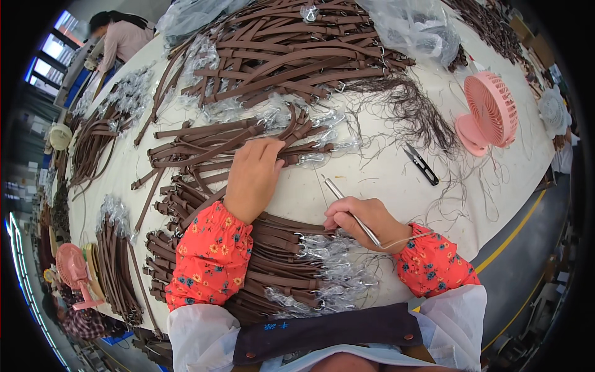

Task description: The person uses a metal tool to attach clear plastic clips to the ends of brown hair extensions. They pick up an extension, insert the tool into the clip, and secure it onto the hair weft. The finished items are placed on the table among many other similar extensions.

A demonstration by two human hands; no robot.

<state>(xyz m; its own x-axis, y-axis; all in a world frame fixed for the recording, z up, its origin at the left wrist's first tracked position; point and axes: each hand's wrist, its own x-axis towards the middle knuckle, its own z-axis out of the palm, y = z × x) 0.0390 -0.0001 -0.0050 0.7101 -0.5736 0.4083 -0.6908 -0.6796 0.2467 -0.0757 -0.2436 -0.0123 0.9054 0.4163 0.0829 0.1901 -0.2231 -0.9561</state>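
Note:
My left hand [254, 177] is over the middle pile, its bent fingers closed on a brown strap [296, 131] that curves upward among others. My right hand [365, 220] grips a slim silver pen-shaped tool [338, 191], with its thin tip pointing up and left and a pale cord running from its back end toward my wrist. Under and between my forearms lies a thick stack of brown straps [282, 260]. Their metal clasps are wrapped in clear plastic [334, 266] at the stack's right end.
Black thread snips [423, 166] lie near a pink fan [486, 115] on the white tabletop [396, 186]. Dark loose threads [409, 105] spread beside a large strap heap [285, 49]. More strap bundles [114, 273] and another pink fan [74, 273] are at left. A person [121, 40] sits far left.

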